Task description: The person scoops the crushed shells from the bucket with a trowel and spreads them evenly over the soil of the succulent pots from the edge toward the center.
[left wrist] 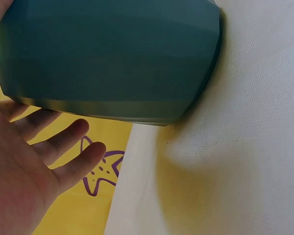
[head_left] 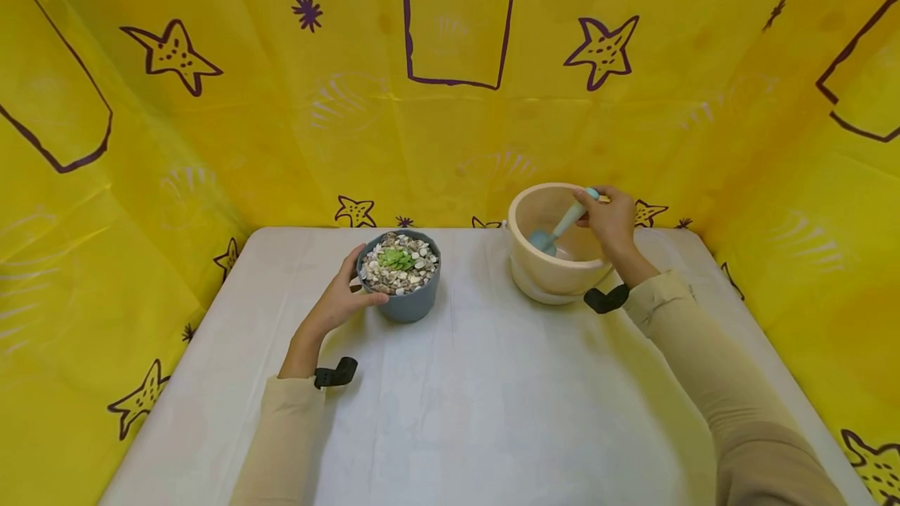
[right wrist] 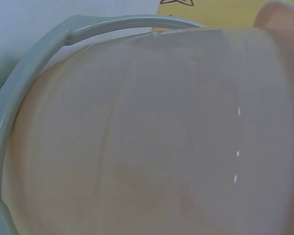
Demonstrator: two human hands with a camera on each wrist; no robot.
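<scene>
My left hand (head_left: 346, 299) holds a blue-grey flowerpot (head_left: 411, 304) by its left side, thumb at the front near the rim and fingers toward the back. Pale pebbles (head_left: 401, 281) and a small green succulent (head_left: 396, 258) fill the pot's top. In the left wrist view the flowerpot (left wrist: 108, 58) shows its faceted wall, its base close to the white cloth. On the right, my right hand (head_left: 610, 219) grips the handle of a light blue-green toy shovel (head_left: 568, 219), its blade down inside a beige bucket (head_left: 537, 276). The right wrist view shows only the bucket's wall (right wrist: 161, 132).
A pale green bucket handle (right wrist: 78, 30) hangs down around the bucket's outside. Both vessels stand toward the back of the white-covered table (head_left: 478, 412). Yellow sheeting (head_left: 450, 131) with drawn starfish encloses the back and sides. A black wrist camera (head_left: 337, 373) juts from the left wrist.
</scene>
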